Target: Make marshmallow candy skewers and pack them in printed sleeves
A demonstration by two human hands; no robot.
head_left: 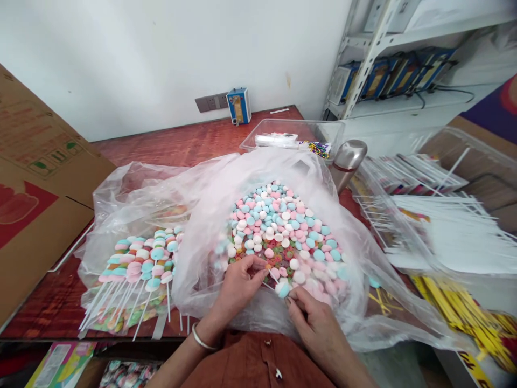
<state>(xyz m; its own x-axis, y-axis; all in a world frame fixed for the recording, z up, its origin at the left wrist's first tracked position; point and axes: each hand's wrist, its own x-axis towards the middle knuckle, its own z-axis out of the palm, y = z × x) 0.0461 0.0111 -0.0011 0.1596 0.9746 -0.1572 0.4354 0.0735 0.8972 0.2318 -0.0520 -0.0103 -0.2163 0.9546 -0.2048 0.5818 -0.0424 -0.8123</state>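
My left hand [244, 280] is closed in a pinch at the front of the candy pile, around a thin white stick [273, 276]. A small orange piece [267, 267] shows at its fingertips. My right hand [313, 315] is closed too, its thumb and finger against a blue-and-white candy [283, 290] beside that stick. How the stick and candy join cannot be made out. Around both hands lies a clear plastic bag [202, 231], opened wide, with pink, blue and white button-shaped candies [278, 210] and green and red gummy rings [283, 253].
Candy skewers on white sticks [141, 258] lie at left beside a cardboard box [44, 167]. Behind the bag stand a clear tray [294, 129] and a steel flask [349, 159]. At right are a bin of white sticks [448, 226] and yellow twist ties [456, 312].
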